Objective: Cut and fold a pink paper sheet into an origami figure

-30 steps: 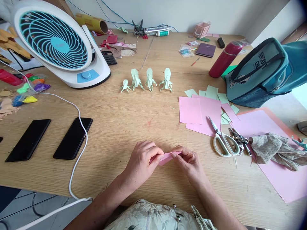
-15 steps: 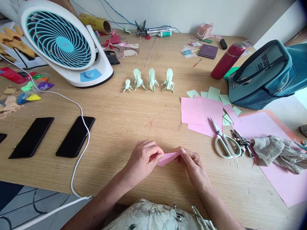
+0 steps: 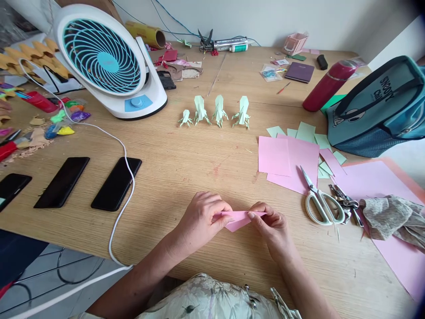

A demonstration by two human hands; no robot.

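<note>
A small folded piece of pink paper is held just above the table near its front edge, its point facing down toward me. My left hand pinches its left end between thumb and fingers. On the other side my right hand grips it, thumb in front and fingers behind, with a pink tip showing past the thumb. The fingers partly cover both ends of the fold. Farther back stand several pale green folded-paper figures in a row.
White-handled scissors and keys lie to the right, by pink sheets and green paper pieces. A teal bag and red flask stand behind. Leftward are a fan, phones and a white cable.
My right thumb has shifted inward along the paper's upper edge, so its right tip now shows beyond. The whole view has swung slightly left.
</note>
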